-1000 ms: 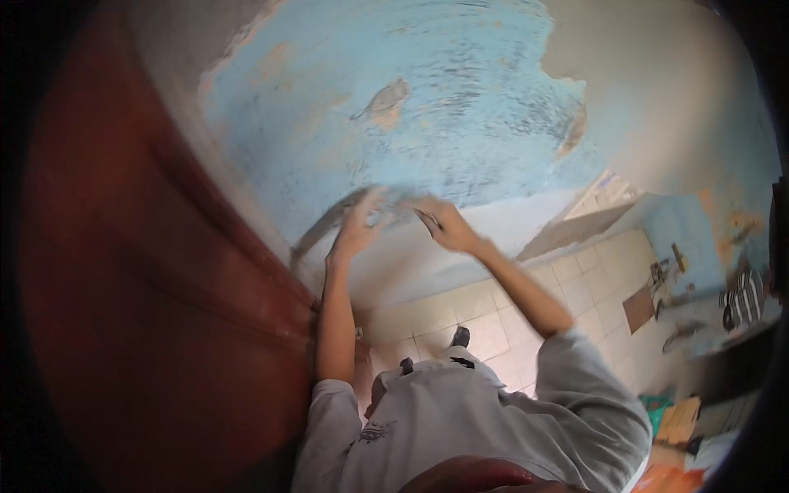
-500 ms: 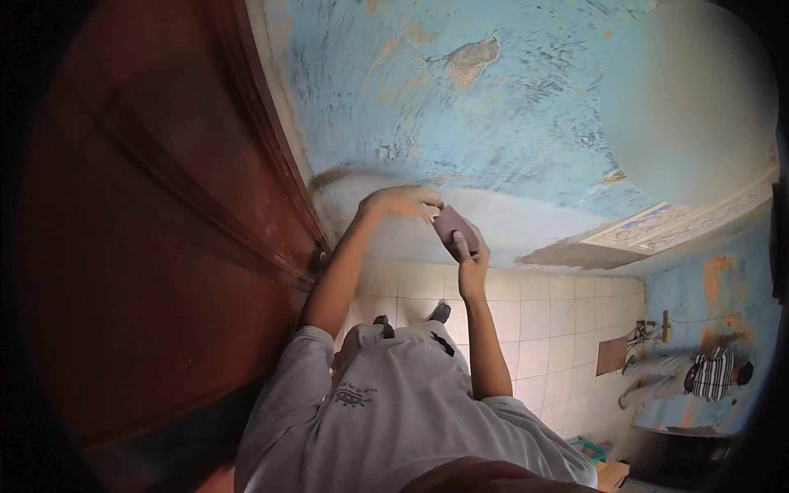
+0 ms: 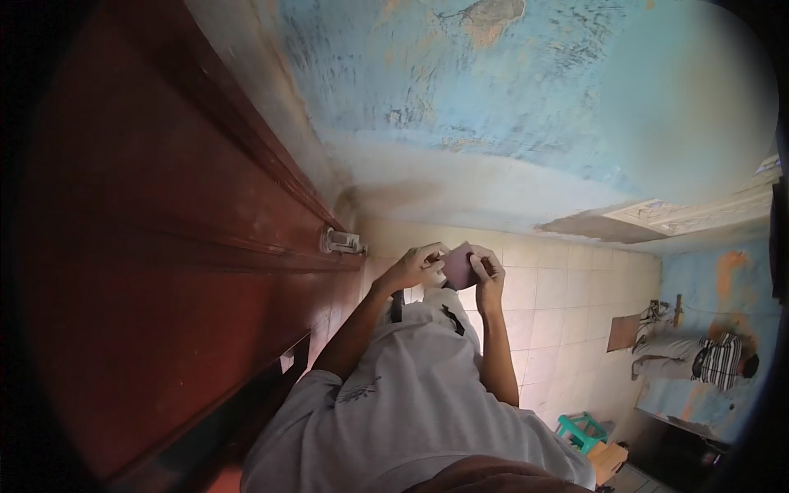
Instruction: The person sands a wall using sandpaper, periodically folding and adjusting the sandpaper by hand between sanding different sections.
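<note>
Pinching one purplish-brown sheet (image 3: 459, 266) between thumb and fingers, the right hand (image 3: 490, 269) holds it in front of the wearer's grey shirt (image 3: 419, 394). The left hand (image 3: 421, 263), its fingers curled, is at the sheet's near-left edge; whether it grips the sheet is impossible to tell. Below them, the wearer's legs are mostly hidden. One red door (image 3: 164, 246), cut off by the dark rim of the view, fills the left side and bears one metal latch (image 3: 342, 241). Ahead is a patchy blue wall (image 3: 444, 90), part of it lost behind a rounded blur at upper right. At far right, one other person (image 3: 719, 361) in a striped top is small and indistinct. One green stool (image 3: 582, 430) stands beside a tan, boxlike item (image 3: 606, 462) whose inside cannot be made out.
</note>
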`<state>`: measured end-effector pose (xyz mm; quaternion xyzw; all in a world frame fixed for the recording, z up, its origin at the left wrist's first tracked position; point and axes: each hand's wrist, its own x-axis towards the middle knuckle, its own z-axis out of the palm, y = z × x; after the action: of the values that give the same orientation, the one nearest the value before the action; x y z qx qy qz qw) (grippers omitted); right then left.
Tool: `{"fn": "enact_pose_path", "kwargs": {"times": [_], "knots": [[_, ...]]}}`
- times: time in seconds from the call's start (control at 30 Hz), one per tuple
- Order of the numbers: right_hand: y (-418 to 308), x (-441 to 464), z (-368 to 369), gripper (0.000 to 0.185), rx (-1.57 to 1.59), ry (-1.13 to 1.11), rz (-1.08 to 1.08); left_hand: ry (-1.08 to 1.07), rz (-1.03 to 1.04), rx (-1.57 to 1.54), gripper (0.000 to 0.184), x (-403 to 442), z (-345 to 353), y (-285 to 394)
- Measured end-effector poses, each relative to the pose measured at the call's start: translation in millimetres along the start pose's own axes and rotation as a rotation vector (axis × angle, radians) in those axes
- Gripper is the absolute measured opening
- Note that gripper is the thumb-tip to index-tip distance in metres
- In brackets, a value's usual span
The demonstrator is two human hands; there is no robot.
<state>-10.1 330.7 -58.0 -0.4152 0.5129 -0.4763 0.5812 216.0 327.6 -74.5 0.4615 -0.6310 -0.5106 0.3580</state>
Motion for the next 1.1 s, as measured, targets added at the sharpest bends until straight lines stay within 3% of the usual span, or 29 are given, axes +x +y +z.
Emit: {"fn": "enact_pose_path", "kwargs": {"times": [0.07,0.2,0.27,0.3,0.33,0.37,0.43,0.53,0.6,0.67,0.7,0.73,0.8,0.9,1.03,1.1], "knots": [[-3,2,1,0.028,-0.026,0.007,-0.039,-0.046,0.007,0.054,0.022,-2,-18,11],[-8,15,6,0.017,-0.187,-0.243,-0.032,-0.027,0.089,0.155,0.02,4,-31,-1],[-8,26,10,0.01,-0.402,-0.26,-0.211,-0.009,0.053,0.049,0.024,3,-33,-2],[-10,32,11,0.012,-0.504,-0.254,-0.342,0.048,-0.067,-0.03,0.024,0,-34,8],[-6,35,14,0.012,-0.499,-0.255,-0.338,0.106,-0.188,-0.108,0.025,-3,-34,14],[0,39,17,0.012,-0.402,-0.222,-0.28,0.106,-0.194,-0.105,0.025,-6,-30,6],[6,41,28,0.012,-0.237,-0.175,-0.202,0.154,-0.081,-0.459,0.035,-16,-18,-9],[18,40,47,0.011,-0.191,-0.17,-0.168,0.284,-0.179,-0.596,0.047,-36,-1,-8],[24,43,48,0.01,-0.205,-0.2,-0.122,0.321,-0.205,-0.569,0.054,-49,3,-19],[32,53,42,0.009,-0.369,-0.443,-0.195,0.414,-0.291,-0.562,0.053,-58,0,-24],[31,56,41,0.011,-0.413,-0.492,-0.175,0.43,-0.267,-0.373,0.056,-62,-6,-17],[15,56,48,0.011,-0.412,-0.501,-0.178,0.44,-0.265,-0.372,0.056,-66,-10,-27],[-13,54,57,0.012,-0.486,-0.678,-0.161,0.298,-0.274,-0.107,0.061,-72,-15,-51],[-2,64,62,0.012,-0.5,-0.78,-0.219,0.292,-0.253,0.088,0.063,-76,-18,-58],[13,72,67,0.014,-0.518,-0.76,-0.358,0.412,-0.137,0.042,0.059,-62,-22,-27],[21,75,67,0.014,-0.451,-0.722,-0.373,0.647,-0.174,-0.29,0.053,-56,-16,-8]]}}
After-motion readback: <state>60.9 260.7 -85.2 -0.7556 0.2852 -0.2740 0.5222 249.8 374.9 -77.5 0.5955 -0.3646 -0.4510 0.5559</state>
